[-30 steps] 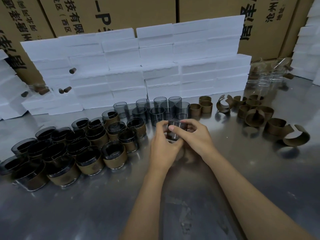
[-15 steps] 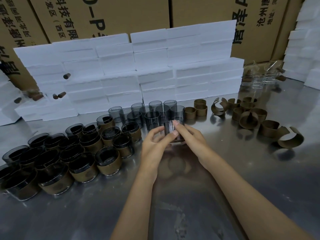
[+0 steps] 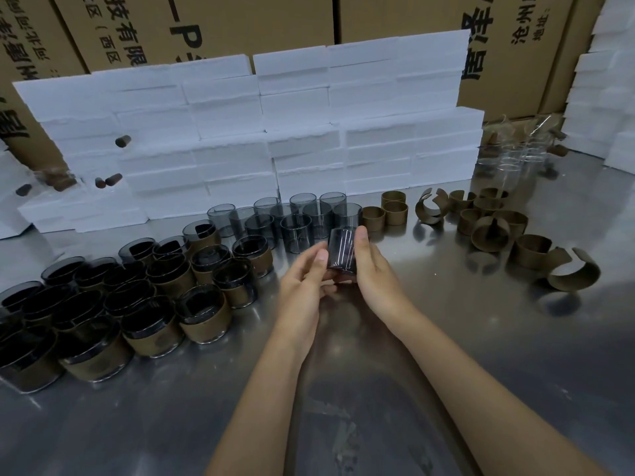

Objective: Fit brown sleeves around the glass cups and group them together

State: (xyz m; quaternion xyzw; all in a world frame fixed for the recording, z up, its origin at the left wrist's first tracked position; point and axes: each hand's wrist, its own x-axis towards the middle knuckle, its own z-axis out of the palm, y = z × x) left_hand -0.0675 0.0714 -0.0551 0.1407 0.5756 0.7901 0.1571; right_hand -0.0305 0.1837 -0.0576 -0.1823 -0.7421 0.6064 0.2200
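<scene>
So there's 1 smoky glass cup (image 3: 342, 249) held up between both hands, just above the table (image 3: 446, 372) and right in the middle of everything. The right hand (image 3: 374, 269) is wrapped around its right side with the thumb up by the rim, and the left hand (image 3: 304, 280) pinches it from the left with thumb and fingertips, fingers loosely curled, so both hands are gripping that 1 cup. Can't tell whether a sleeve is on it, it just looks like bare dark glass from here. Just beyond the hands sits a cluster of bare smoky cups (image 3: 292, 218), no sleeves on them. Off to the left of the hands is the big bunch of finished cups with brown sleeves (image 3: 144, 304), packed touching each other. To the right of the hands, loose brown sleeves (image 3: 491, 231) are scattered around, some closed into rings, some sprung open. Farther right and back, a few clear glasses (image 3: 515, 159). Behind it all, a wall of white foam blocks (image 3: 275, 132) and cardboard boxes (image 3: 240, 25).
</scene>
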